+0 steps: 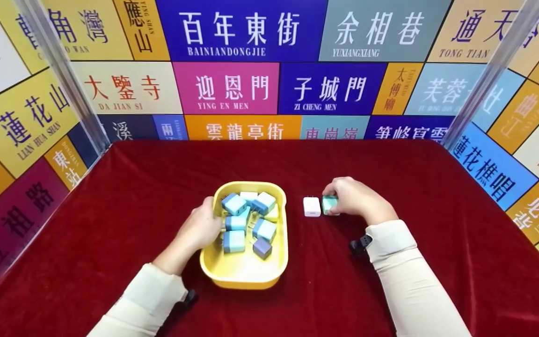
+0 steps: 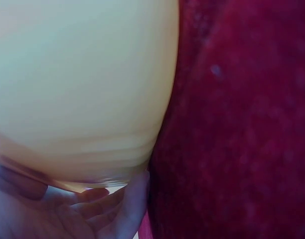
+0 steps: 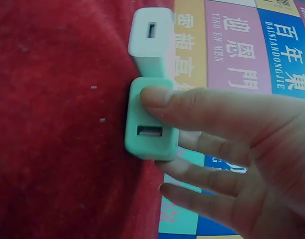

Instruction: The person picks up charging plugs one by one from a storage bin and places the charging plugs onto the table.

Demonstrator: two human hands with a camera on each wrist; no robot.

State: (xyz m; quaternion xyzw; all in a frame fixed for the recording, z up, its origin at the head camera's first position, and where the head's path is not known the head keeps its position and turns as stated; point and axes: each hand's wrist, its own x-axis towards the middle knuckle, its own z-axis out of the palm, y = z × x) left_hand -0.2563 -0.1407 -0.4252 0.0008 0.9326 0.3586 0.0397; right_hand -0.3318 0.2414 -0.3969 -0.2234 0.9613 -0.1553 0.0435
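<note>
One side of a yellow tub [image 1: 239, 267], the left side, is gripped by the left hand [image 1: 198, 227], with its fingers bent at the edge. The tub is set on a red cloth [image 1: 157, 187], and its long side is pointed from near to far. Inside, small blue plugs [image 1: 234, 241] are heaped, and one purple plug [image 1: 262, 248] is seen nearer the front.

To the right of the tub, a white plug [image 1: 311, 207] is seen on the cloth, with its metal pins pointed at the far wall [image 1: 225, 86]. Just beside it, on its right, a green plug [image 3: 151, 112] is pinched by the right hand [image 1: 354, 199], with the thumb pressed on the face with the slot. In the right wrist view, its longer side is lined up toward the white plug. From the right hand, the tub is found to the left, with the white plug in between. These two plugs are nearer to the right hand than to the left.

Some plugs in the tub are partly covered by others, so a sure count cannot be made. Some left fingers are hidden by the tub, and most of the left wrist view is filled by its blurry outside. The green plug's pins are hidden. Whether it is touched by the white plug, or lifted off the cloth, cannot be told.
</note>
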